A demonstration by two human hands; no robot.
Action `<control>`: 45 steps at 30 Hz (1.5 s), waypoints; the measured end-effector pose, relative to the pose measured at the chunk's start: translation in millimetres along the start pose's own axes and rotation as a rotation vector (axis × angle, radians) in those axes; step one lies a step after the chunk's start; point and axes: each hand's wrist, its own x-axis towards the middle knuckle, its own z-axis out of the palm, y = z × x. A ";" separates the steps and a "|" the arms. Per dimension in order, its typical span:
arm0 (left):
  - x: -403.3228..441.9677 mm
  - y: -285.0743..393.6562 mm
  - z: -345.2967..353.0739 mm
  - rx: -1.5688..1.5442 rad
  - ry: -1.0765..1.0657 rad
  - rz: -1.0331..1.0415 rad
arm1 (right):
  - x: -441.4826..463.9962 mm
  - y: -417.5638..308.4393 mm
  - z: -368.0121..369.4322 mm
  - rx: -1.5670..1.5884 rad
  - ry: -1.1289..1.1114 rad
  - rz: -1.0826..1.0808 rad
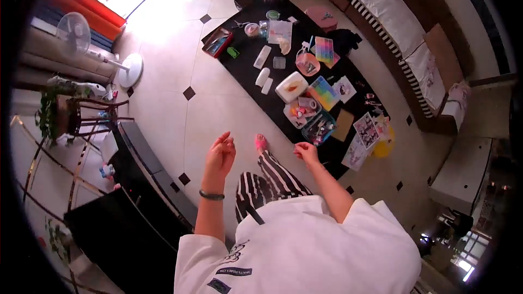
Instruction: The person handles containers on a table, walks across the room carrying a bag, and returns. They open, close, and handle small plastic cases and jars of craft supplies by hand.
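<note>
Left hand (220,153) half-curled, midair; right hand (306,153) likewise

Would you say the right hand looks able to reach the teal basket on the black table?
Probably yes: the right hand appears close to the teal basket, which sits near the edge of the black table, with nothing visible between them.

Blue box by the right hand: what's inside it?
Inside the blue box, a jumble of small dark and light things shows, too small to name. Whatever lies beneath them is covered.
</note>
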 end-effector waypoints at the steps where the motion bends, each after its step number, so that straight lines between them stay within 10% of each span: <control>1: 17.5 19.3 -6.6 -0.008 0.001 -0.013 | 27.7 -11.3 22.2 0.005 -0.054 -0.065; 18: 357.5 285.5 -31.2 0.268 0.208 -0.144 | 361.0 -263.1 263.9 -0.136 0.340 -0.303; 45: 575.8 259.4 28.7 0.338 0.186 -0.361 | 593.2 -317.6 368.7 -0.319 0.680 -0.405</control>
